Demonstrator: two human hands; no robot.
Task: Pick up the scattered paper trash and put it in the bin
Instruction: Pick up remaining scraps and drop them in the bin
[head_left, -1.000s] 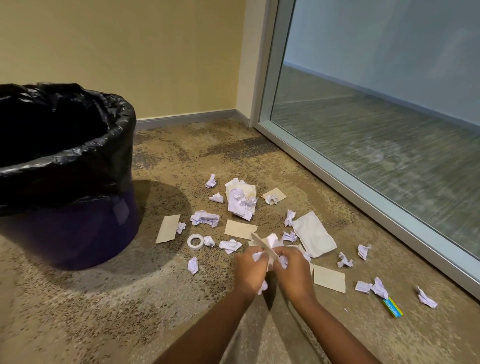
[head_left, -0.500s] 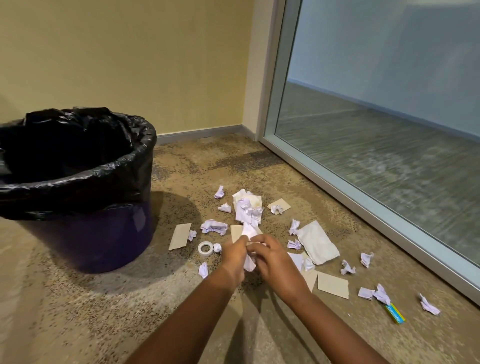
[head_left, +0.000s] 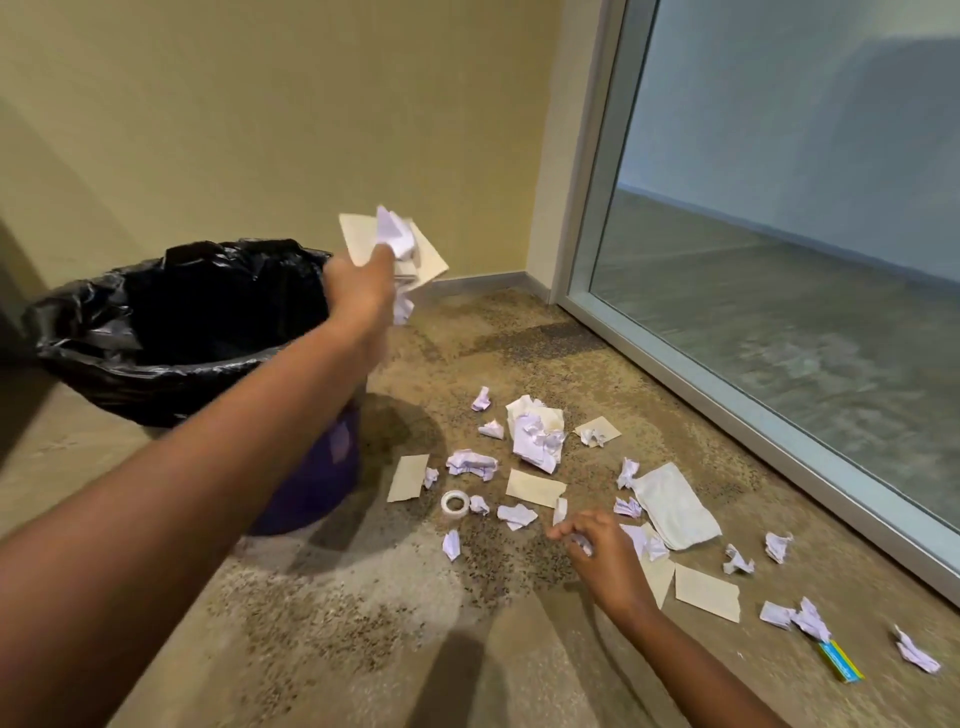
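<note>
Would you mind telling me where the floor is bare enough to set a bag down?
Bare carpet lies in the near foreground, between the bin and the right hand, nearer than the tape roll. Another free strip runs from the baseboard to the farthest scraps. It is crowded from the tape roll across to the window frame.
</note>
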